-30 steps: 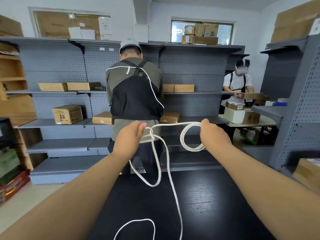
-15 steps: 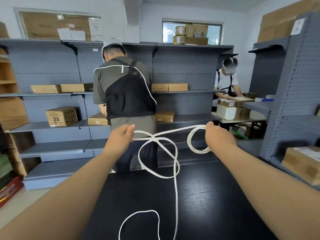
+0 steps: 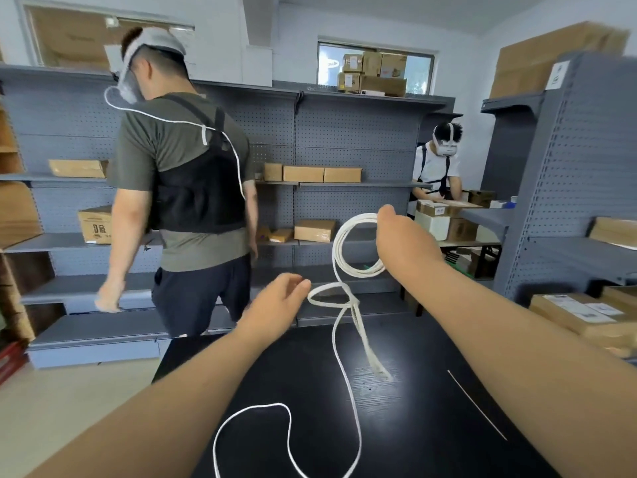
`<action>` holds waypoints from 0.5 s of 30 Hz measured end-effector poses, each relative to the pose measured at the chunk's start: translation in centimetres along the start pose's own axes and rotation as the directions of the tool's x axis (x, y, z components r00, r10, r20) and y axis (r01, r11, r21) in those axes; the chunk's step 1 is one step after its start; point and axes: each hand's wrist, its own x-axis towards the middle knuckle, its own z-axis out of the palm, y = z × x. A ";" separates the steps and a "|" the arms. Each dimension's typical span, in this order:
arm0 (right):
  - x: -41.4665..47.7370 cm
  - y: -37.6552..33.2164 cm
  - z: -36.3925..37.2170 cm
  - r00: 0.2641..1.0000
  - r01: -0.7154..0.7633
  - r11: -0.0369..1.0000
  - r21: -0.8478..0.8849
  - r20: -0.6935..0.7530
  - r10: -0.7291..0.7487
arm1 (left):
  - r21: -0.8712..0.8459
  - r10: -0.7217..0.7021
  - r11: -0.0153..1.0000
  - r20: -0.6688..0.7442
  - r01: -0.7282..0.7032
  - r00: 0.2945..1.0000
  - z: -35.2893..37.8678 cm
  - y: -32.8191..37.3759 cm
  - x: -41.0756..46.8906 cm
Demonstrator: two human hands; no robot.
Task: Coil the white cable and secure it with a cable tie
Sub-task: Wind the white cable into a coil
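Note:
My right hand (image 3: 403, 239) is raised over the far edge of the black table and holds a coil of the white cable (image 3: 339, 248), a few loops hanging from its fingers. From the coil the cable drops in a small loop and trails across the tabletop towards me. My left hand (image 3: 281, 300) is lower and to the left, fingers pinched on the cable at the small loop's left end. A thin white cable tie (image 3: 477, 405) lies straight on the table to the right, under my right forearm.
The black table (image 3: 424, 426) fills the foreground. A person in a dark vest (image 3: 193, 188) stands just beyond it, before grey shelving (image 3: 344, 139) with cardboard boxes. Another person (image 3: 437, 167) works at the back right. A grey rack (image 3: 568, 188) with boxes stands at the right.
My right hand has lifted the coil higher. My left hand has dropped and moved right, closer to the coil, pulling the cable loop in. The person in the vest has turned and stepped left.

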 end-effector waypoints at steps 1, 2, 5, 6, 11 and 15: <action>-0.1 0.0 -0.2 1.000 0.003 1.000 0.003 0.002 -0.003 | -0.013 -0.013 1.000 0.041 0.013 0.999 0.6 0.1 -0.5; -0.2 0.1 -0.4 1.000 0.005 1.000 0.004 0.003 -0.005 | -0.067 -0.032 0.997 0.092 0.039 0.995 1.3 0.1 -0.8; -0.3 0.6 -0.7 1.000 -0.007 1.000 0.006 -0.004 0.007 | -0.454 -0.109 0.873 0.172 0.178 0.979 2.5 0.6 -1.0; -0.3 0.7 -0.8 1.000 -0.016 1.000 0.011 -0.007 0.016 | -0.562 -0.137 0.797 0.186 0.220 0.973 2.6 0.9 -1.2; -0.5 1.2 -1.2 0.998 -0.020 0.998 0.054 -0.054 0.023 | -0.688 -0.126 0.677 0.242 0.261 0.962 2.8 1.7 -1.5; -0.2 1.3 -1.6 0.995 -0.035 0.996 0.080 -0.086 0.042 | -0.395 -0.108 0.888 0.320 0.236 0.941 2.6 1.5 -0.4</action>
